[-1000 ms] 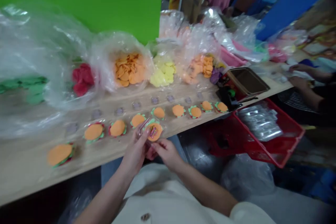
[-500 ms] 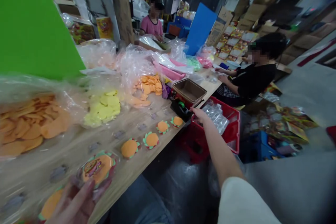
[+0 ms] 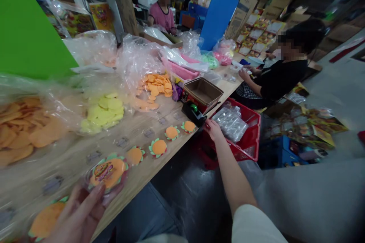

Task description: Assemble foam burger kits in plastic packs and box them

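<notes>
Wooden workbench (image 3: 128, 182) | left hand (image 3: 76, 216): fingers together, under wrapped burger-shaped piece (image 3: 108, 172) | right hand (image 3: 214, 131): fingers together, just beside tape dispenser (image 3: 193, 114), which lies to its left

Your right hand (image 3: 214, 130) was just beside the black tape dispenser (image 3: 191, 113), which stood in its way along the wooden table (image 3: 154, 159). The rim of the red crate (image 3: 252, 119) and the bagged plastic packets (image 3: 229, 123) inside it lay just ahead. Free room ran down past the table edge to the dark floor (image 3: 182, 212). The packaged felt burger (image 3: 108, 172) in your left hand (image 3: 76, 216) blocked the way up toward the yellow felt pieces (image 3: 102, 112).
</notes>
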The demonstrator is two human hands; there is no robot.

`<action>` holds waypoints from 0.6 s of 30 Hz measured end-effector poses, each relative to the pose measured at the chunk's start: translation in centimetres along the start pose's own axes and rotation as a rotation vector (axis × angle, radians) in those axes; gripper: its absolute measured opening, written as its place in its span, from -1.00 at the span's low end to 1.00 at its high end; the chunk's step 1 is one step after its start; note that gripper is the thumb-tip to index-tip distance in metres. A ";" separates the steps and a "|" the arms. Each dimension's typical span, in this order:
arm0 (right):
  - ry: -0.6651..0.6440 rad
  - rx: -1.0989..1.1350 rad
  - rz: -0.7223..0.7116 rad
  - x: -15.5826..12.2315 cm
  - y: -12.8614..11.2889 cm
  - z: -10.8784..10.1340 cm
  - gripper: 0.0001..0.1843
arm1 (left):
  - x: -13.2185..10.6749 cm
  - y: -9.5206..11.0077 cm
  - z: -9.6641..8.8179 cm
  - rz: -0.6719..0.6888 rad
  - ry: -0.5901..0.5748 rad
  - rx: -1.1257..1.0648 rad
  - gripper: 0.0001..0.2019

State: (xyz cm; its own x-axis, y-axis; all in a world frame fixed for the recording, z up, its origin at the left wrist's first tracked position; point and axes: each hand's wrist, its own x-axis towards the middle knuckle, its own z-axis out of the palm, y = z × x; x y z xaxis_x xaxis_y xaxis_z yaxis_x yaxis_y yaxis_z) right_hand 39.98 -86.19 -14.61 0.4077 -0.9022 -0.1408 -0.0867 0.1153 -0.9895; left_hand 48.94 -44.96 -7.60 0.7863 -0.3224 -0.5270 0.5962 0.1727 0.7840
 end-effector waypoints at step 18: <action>-0.909 0.071 -0.037 -31.2 -2.8 17.0 -0.32 | -2.7 1.7 -5.1 0.188 -0.099 -0.291 -0.70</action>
State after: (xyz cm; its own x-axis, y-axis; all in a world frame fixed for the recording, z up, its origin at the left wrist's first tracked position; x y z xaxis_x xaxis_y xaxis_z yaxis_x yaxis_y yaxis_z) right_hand 42.96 -51.26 -7.94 0.9709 -0.2342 -0.0500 -0.0159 0.1454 -0.9892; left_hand 48.62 -39.05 -6.49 0.8759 -0.3455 -0.3368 0.4745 0.4908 0.7307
